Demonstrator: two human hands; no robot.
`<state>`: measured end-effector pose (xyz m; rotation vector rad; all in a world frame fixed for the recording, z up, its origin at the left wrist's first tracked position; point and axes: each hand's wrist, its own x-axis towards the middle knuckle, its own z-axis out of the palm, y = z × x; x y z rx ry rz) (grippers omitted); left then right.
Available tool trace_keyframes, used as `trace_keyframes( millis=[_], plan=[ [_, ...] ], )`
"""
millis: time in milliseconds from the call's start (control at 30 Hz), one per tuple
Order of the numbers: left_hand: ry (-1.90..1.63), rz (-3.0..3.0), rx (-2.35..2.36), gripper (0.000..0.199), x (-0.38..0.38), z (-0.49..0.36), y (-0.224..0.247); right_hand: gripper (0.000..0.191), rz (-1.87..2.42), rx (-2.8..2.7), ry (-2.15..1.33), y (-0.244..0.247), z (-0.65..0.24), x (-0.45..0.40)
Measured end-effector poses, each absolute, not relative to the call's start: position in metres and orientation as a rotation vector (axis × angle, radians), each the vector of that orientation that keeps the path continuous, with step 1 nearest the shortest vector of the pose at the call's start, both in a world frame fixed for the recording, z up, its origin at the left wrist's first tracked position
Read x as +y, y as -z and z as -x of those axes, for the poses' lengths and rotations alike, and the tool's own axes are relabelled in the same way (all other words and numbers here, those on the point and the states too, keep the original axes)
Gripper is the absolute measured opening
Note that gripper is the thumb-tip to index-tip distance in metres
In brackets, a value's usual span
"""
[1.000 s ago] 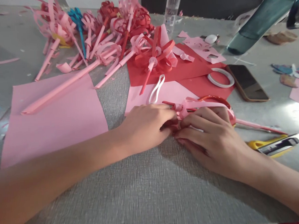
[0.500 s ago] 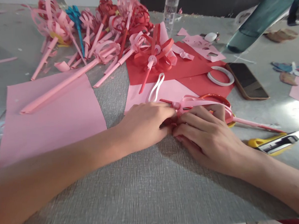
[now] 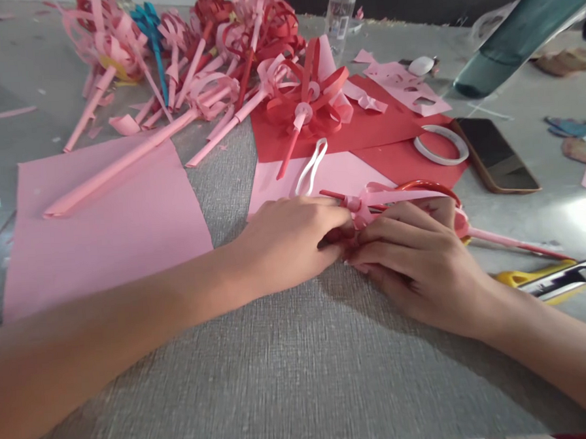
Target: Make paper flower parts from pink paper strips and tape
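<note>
My left hand (image 3: 294,245) is closed, its thumb and fingers pinched at the left end of a pink paper flower (image 3: 371,202). Right beside it, my right hand (image 3: 417,259) is also closed, with bent fingers gripping the flower's strips. The two hands' fingertips nearly meet, and what lies between them is mostly hidden. A red rolled tip pokes out above the left fingers. The flower's pink rolled stick (image 3: 515,239) runs out to the right. Behind the flower, part of a red ring-shaped handle (image 3: 431,185) shows.
A pile of pink and red paper flowers (image 3: 206,60) lies at the back. Pink sheets (image 3: 113,255), red sheets (image 3: 407,158), a white loop (image 3: 312,169), a tape roll (image 3: 442,161), a phone (image 3: 498,153), a yellow cutter (image 3: 556,281) and a teal bottle (image 3: 510,44) surround the hands.
The view has shifted slightly, so things appear a little further right. Both hands keep their pinch on the paper flower, with only slight finger movement.
</note>
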<state>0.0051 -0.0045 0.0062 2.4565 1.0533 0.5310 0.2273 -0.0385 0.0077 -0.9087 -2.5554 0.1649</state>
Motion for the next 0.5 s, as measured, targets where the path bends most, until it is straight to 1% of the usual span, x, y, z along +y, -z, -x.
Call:
trace_keyframes(
  millis=[300, 500],
  plan=[
    [-0.529, -2.452, 1.062, 0.009, -0.0042, -0.0049, -0.0055, 0.014, 0.902, -2.559, -0.149, -0.0084, -0.2277, -0.0390],
    [-0.517, -2.475, 1.058, 0.009, -0.0038, -0.0044, -0.0069, 0.017, 0.882, -2.652, -0.059, -0.0127, -0.2226, -0.0401]
  ],
)
